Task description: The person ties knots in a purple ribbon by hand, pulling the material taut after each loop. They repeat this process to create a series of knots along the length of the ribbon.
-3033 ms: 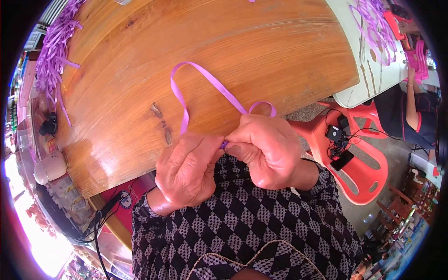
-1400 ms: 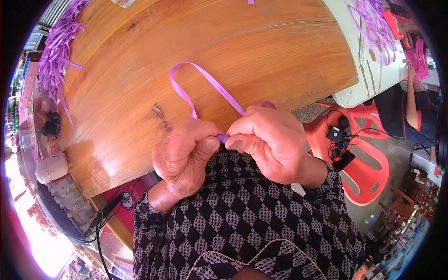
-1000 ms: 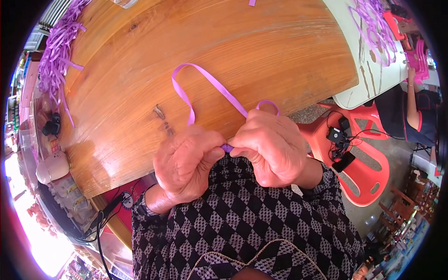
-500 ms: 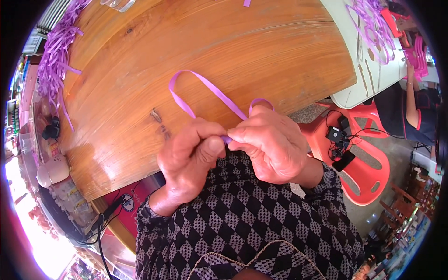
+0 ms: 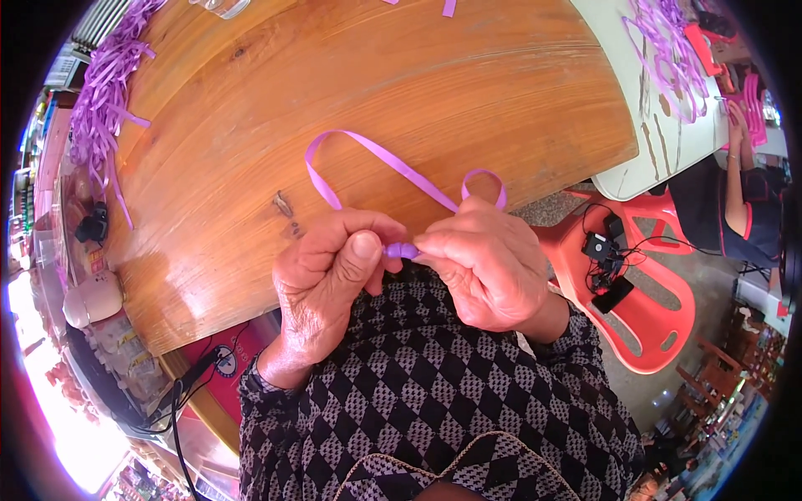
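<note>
Head view shows my right hand (image 5: 493, 271) pinching the small, rounded, dark purple piece (image 5: 402, 250) at the near edge of the brown wooden table (image 5: 468, 108), a flat lilac ribbon (image 5: 376, 149) looping over that table. My left hand (image 5: 322, 280) has just raised its thumb, exposing more of the piece; whether its fingers grip, I cannot tell.

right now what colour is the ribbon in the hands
Light purple; the ribbon shows best in the head view.

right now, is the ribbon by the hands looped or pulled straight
Looped: the purple ribbon bends in an arch between the left hand and the right hand.
</note>
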{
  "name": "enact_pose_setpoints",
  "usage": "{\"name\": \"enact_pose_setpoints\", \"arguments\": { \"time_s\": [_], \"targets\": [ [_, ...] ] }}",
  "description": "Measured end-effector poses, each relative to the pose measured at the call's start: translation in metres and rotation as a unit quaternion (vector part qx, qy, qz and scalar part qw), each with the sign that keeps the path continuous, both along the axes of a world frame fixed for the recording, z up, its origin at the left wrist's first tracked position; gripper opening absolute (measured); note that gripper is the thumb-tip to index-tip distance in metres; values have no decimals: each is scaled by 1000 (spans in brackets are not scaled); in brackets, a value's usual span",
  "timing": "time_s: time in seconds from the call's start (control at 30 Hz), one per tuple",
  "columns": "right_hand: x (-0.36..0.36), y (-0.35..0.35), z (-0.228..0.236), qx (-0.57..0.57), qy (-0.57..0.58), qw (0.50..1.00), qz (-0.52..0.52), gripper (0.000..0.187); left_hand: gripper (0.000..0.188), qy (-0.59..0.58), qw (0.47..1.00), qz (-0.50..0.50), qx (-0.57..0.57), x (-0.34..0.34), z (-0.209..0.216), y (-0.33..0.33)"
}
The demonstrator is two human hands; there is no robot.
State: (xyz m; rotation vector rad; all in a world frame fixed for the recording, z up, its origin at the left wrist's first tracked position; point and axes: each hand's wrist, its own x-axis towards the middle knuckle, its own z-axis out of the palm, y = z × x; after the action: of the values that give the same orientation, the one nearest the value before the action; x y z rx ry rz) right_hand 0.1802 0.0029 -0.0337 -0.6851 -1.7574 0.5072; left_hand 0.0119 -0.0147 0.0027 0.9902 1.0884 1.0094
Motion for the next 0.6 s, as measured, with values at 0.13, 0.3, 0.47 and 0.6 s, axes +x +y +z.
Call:
{"name": "enact_pose_setpoints", "arguments": {
  "time_s": [0.13,0.3,0.47,0.6],
  "targets": [
    [1,0,-7,36,-27,998,-35,23,16,59,997,-43,-9,-4,0,-2],
    [-3,-4,1,-19,-5,1000,1,23,13,134,985,-32,103,-6,-6,-4],
    [-5,-3,-2,-23,21,999,20,19,19,347,840,-34,415,-6,-8,6],
    [-5,-8,-2,-37,16,999,27,18,28,362,817,-51,447,-6,-4,5]
  ]
}}
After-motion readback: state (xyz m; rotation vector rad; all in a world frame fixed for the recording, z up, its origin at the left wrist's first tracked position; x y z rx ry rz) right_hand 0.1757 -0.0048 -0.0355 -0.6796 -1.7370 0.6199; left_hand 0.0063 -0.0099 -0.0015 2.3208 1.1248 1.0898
